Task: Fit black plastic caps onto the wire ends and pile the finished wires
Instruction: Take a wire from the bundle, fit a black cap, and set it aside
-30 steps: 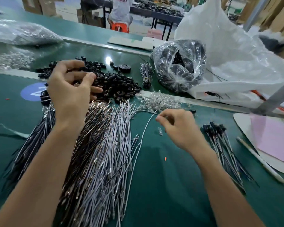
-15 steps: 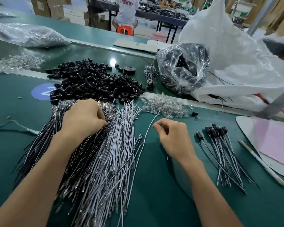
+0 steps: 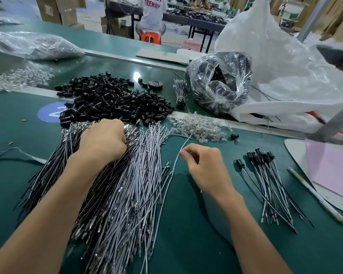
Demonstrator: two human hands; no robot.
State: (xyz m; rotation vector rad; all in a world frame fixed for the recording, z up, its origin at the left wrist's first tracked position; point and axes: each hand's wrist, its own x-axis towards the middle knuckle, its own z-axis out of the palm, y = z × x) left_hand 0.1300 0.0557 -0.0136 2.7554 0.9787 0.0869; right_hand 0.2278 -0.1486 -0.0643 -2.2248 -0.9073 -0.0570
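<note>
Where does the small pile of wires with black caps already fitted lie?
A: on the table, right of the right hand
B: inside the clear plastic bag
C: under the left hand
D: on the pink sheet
A: the capped wires lie on the green table, to the right of the right hand, which pinches one white wire.

Two slim forearms, bare along their whole visible length, belong to the person wearing the camera. The left hand and the right hand are bare as well, with uncovered wrists, knuckles and fingers.
</note>
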